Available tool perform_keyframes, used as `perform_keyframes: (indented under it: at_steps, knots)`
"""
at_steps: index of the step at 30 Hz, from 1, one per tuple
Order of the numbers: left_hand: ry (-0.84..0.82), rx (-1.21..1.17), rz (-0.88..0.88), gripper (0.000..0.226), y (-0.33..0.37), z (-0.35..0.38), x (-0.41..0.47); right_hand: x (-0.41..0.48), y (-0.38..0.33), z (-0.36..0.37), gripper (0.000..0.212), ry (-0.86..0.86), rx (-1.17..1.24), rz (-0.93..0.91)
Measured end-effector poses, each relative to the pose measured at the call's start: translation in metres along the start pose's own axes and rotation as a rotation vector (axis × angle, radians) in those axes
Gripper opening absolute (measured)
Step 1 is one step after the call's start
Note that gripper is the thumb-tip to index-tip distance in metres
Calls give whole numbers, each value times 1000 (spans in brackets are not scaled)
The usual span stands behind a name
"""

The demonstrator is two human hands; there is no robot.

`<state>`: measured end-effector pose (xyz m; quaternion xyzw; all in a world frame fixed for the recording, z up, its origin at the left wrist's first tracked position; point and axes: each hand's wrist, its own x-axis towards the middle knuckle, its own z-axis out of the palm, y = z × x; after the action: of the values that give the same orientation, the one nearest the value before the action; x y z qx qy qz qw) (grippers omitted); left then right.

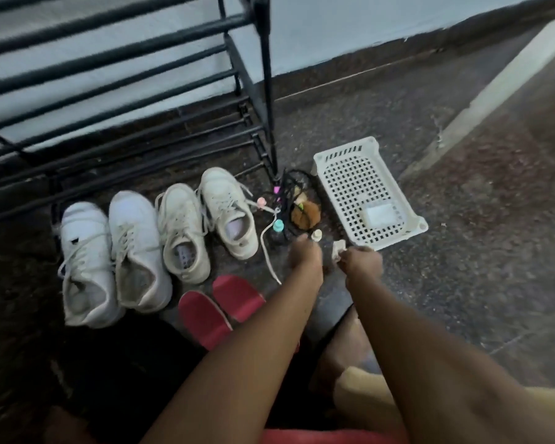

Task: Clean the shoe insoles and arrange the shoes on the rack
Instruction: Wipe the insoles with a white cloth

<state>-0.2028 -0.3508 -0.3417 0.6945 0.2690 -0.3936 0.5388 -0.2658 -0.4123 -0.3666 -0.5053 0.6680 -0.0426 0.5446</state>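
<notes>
Several white sneakers stand in a row on the floor in front of the black shoe rack [116, 91]: a bright white pair [87, 261] at the left and a cream pair [205, 219] beside it. Two red insoles [218, 309] lie on the floor nearer to me. My right hand [362, 261] pinches a small whitish cloth or wipe [338, 249]. My left hand [303, 254] hovers close beside it with curled fingers; motion blur hides whether it holds anything.
A white perforated plastic basket [343, 161] with a white pad [380, 214] inside sits at the right. Between it and the shoes a black wire holder [298, 193] holds brushes and small bottles, and a loose lace [266, 248] lies beside it. A raised kerb runs at far right.
</notes>
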Motion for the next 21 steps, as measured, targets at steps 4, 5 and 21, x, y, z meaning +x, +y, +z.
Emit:
perform_keyframes:
  at_steps: [4, 5, 21]
  knots:
    - [-150, 413, 270, 49, 19, 54, -2, 40, -42, -19, 18, 254, -28, -78]
    - [-193, 499, 315, 50, 23, 66, 0, 45, -50, -25, 21, 279, -23, -88]
    - [-269, 645, 353, 43, 7, 46, -1, 24, -66, -10, 31, 454, -65, 44]
